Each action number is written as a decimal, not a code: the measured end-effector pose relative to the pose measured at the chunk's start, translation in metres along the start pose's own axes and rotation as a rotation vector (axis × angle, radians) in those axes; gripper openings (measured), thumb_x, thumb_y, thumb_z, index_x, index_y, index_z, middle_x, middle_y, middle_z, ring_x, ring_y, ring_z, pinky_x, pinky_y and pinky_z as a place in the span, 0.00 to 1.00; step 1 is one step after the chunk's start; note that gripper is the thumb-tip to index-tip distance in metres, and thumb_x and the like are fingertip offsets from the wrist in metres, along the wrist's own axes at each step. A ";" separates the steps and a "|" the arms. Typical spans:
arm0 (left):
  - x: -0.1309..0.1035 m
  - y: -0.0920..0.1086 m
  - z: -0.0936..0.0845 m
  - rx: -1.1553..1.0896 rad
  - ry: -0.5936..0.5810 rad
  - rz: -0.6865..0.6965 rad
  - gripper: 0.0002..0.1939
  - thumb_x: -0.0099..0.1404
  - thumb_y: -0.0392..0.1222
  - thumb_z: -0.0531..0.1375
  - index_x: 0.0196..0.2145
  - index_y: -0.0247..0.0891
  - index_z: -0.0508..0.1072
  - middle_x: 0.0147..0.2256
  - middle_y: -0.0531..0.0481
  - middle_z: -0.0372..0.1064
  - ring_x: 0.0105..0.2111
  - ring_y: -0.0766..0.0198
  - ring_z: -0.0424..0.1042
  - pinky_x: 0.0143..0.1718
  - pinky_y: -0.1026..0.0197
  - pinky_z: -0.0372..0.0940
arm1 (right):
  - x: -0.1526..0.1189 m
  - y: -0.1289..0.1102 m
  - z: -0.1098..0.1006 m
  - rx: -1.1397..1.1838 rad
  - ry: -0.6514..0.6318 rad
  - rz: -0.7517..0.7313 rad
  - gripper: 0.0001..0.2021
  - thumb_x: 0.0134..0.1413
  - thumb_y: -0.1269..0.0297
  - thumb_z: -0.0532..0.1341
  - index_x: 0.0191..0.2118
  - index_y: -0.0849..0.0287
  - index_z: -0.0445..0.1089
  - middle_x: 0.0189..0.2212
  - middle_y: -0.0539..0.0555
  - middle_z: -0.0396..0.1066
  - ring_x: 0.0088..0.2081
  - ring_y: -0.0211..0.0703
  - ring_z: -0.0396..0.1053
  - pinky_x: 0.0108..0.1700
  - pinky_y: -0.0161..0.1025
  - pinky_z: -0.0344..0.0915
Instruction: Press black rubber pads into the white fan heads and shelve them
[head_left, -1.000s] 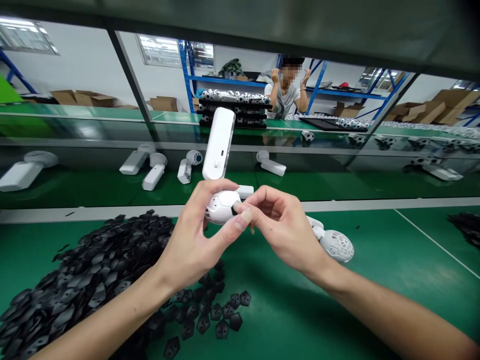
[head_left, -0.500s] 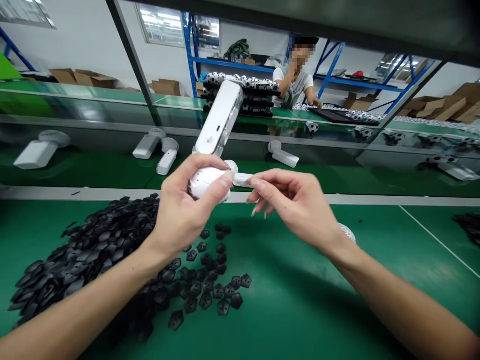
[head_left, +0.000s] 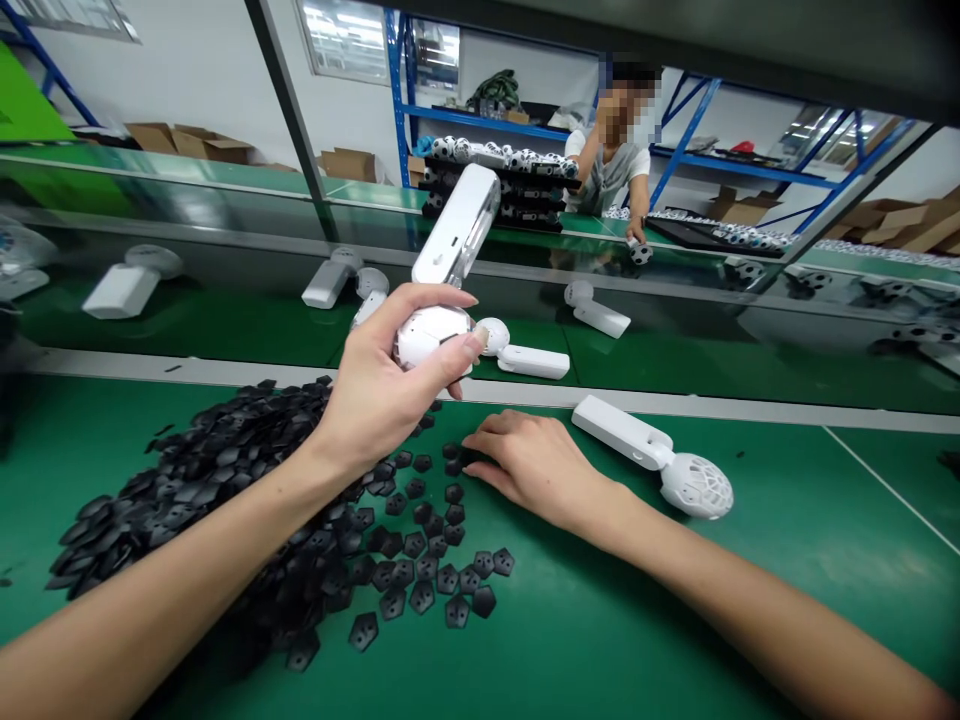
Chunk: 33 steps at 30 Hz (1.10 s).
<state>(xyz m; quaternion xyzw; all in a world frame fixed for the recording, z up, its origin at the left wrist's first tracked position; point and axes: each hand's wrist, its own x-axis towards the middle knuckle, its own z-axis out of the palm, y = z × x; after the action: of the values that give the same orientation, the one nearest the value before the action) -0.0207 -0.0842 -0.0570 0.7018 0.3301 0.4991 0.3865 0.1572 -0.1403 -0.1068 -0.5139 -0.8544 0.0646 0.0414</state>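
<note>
My left hand [head_left: 397, 385] is wrapped round the ball-shaped head of a white device [head_left: 457, 225], whose long handle points up and away. A dark patch shows on the ball beside my thumb. Low over the green table [head_left: 600, 620], my right hand [head_left: 532, 460] has its thumb and fingertips at a few black pentagon pieces [head_left: 452, 460]; its fingers are slightly apart. Many more black pieces are heaped in a pile [head_left: 225, 460] to the left, with others scattered in front. Right of my right hand lies another white device [head_left: 626, 432] with a lattice head.
Beyond the table's pale edge strip [head_left: 750, 408], several white devices, one of them here [head_left: 532, 362], lie on a green surface. Farther back, a person [head_left: 611, 170] holds a black-and-white ball near stacked trays [head_left: 525, 205] of similar balls.
My right hand has moved down and left from beside the held device to the black pieces. The lattice-headed device is now uncovered. A dark patch now shows on the held ball.
</note>
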 end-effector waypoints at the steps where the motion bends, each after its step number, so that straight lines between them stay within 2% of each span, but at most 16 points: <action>1: 0.000 -0.001 -0.001 -0.018 -0.020 0.008 0.17 0.67 0.54 0.70 0.49 0.44 0.77 0.39 0.51 0.74 0.27 0.63 0.75 0.28 0.62 0.74 | 0.001 -0.002 0.000 -0.057 -0.012 -0.024 0.09 0.75 0.64 0.62 0.51 0.60 0.79 0.47 0.59 0.79 0.47 0.51 0.76 0.38 0.43 0.62; 3: 0.001 -0.004 -0.002 -0.099 -0.062 0.029 0.18 0.70 0.55 0.68 0.51 0.46 0.73 0.40 0.51 0.73 0.28 0.62 0.75 0.27 0.61 0.74 | 0.003 -0.008 0.001 -0.124 -0.028 -0.063 0.10 0.75 0.71 0.58 0.46 0.63 0.79 0.44 0.61 0.79 0.44 0.51 0.75 0.38 0.44 0.60; 7: 0.003 -0.009 -0.003 -0.319 -0.079 -0.016 0.24 0.72 0.57 0.64 0.58 0.50 0.61 0.36 0.52 0.73 0.25 0.60 0.74 0.23 0.60 0.71 | 0.002 -0.012 0.003 -0.125 -0.031 -0.055 0.13 0.66 0.84 0.57 0.40 0.66 0.78 0.38 0.63 0.79 0.39 0.50 0.74 0.35 0.44 0.56; 9: 0.005 -0.008 -0.002 -0.382 -0.057 -0.108 0.29 0.68 0.55 0.65 0.60 0.50 0.58 0.37 0.51 0.75 0.28 0.57 0.77 0.23 0.60 0.70 | 0.000 -0.007 0.002 -0.101 -0.018 -0.013 0.12 0.63 0.85 0.58 0.38 0.66 0.78 0.35 0.63 0.79 0.35 0.49 0.74 0.33 0.43 0.55; 11: 0.007 -0.006 -0.002 -0.415 -0.052 -0.187 0.34 0.64 0.52 0.69 0.61 0.50 0.59 0.41 0.50 0.75 0.35 0.53 0.79 0.25 0.59 0.72 | -0.002 0.002 -0.004 -0.058 0.006 0.022 0.10 0.65 0.82 0.61 0.39 0.64 0.79 0.35 0.60 0.80 0.34 0.46 0.76 0.32 0.40 0.58; 13: 0.007 -0.005 -0.004 -0.412 -0.062 -0.220 0.32 0.61 0.49 0.71 0.59 0.48 0.64 0.46 0.49 0.75 0.41 0.52 0.78 0.28 0.59 0.74 | -0.004 0.010 -0.014 0.144 0.150 0.058 0.09 0.67 0.77 0.63 0.41 0.61 0.81 0.36 0.56 0.82 0.36 0.44 0.78 0.36 0.38 0.65; 15: 0.007 -0.004 -0.006 -0.371 -0.071 -0.207 0.28 0.59 0.48 0.74 0.53 0.45 0.70 0.49 0.48 0.74 0.44 0.53 0.77 0.33 0.59 0.75 | -0.006 0.014 -0.029 0.517 0.434 0.098 0.06 0.66 0.71 0.67 0.40 0.57 0.83 0.36 0.52 0.84 0.36 0.43 0.79 0.40 0.38 0.70; 17: 0.005 -0.006 -0.007 -0.289 -0.085 -0.164 0.26 0.57 0.47 0.77 0.49 0.44 0.73 0.50 0.48 0.74 0.44 0.55 0.75 0.36 0.61 0.74 | -0.007 0.013 -0.044 0.898 0.692 0.135 0.03 0.61 0.65 0.72 0.36 0.56 0.84 0.34 0.52 0.84 0.35 0.44 0.79 0.37 0.39 0.73; 19: 0.003 -0.008 -0.007 -0.190 -0.104 -0.107 0.26 0.55 0.46 0.78 0.48 0.44 0.75 0.48 0.49 0.75 0.43 0.57 0.75 0.38 0.61 0.73 | -0.008 0.009 -0.054 1.146 0.770 0.151 0.05 0.55 0.60 0.76 0.33 0.55 0.85 0.32 0.52 0.83 0.33 0.44 0.78 0.33 0.38 0.73; 23: -0.002 -0.005 -0.002 -0.090 -0.148 -0.093 0.26 0.53 0.48 0.79 0.47 0.44 0.76 0.45 0.48 0.76 0.42 0.54 0.77 0.39 0.57 0.74 | -0.006 0.002 -0.057 1.467 0.646 0.200 0.13 0.43 0.56 0.81 0.32 0.56 0.84 0.28 0.51 0.80 0.30 0.41 0.75 0.29 0.36 0.72; 26: -0.004 -0.002 0.001 -0.096 -0.153 -0.089 0.28 0.51 0.49 0.80 0.46 0.44 0.76 0.43 0.49 0.77 0.39 0.55 0.76 0.38 0.56 0.74 | -0.004 0.000 -0.053 1.570 0.536 0.238 0.16 0.36 0.57 0.83 0.29 0.58 0.82 0.27 0.51 0.79 0.29 0.40 0.74 0.29 0.35 0.71; 30: -0.004 -0.004 0.000 -0.008 -0.111 -0.056 0.28 0.49 0.52 0.81 0.43 0.44 0.76 0.40 0.49 0.75 0.36 0.56 0.73 0.33 0.59 0.70 | -0.003 0.001 -0.051 1.554 0.414 0.260 0.17 0.38 0.54 0.83 0.28 0.58 0.80 0.26 0.50 0.78 0.29 0.38 0.72 0.27 0.33 0.65; 33: -0.004 -0.008 -0.001 0.061 -0.126 -0.016 0.26 0.50 0.54 0.80 0.42 0.45 0.76 0.37 0.51 0.73 0.33 0.59 0.71 0.28 0.61 0.66 | -0.003 0.002 -0.049 1.522 0.352 0.248 0.19 0.40 0.51 0.82 0.28 0.59 0.79 0.26 0.50 0.77 0.28 0.36 0.70 0.26 0.32 0.61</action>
<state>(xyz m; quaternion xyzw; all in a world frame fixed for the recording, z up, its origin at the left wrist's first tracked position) -0.0235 -0.0835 -0.0658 0.7407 0.3258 0.4405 0.3889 0.1676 -0.1389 -0.0582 -0.4387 -0.4927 0.5533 0.5085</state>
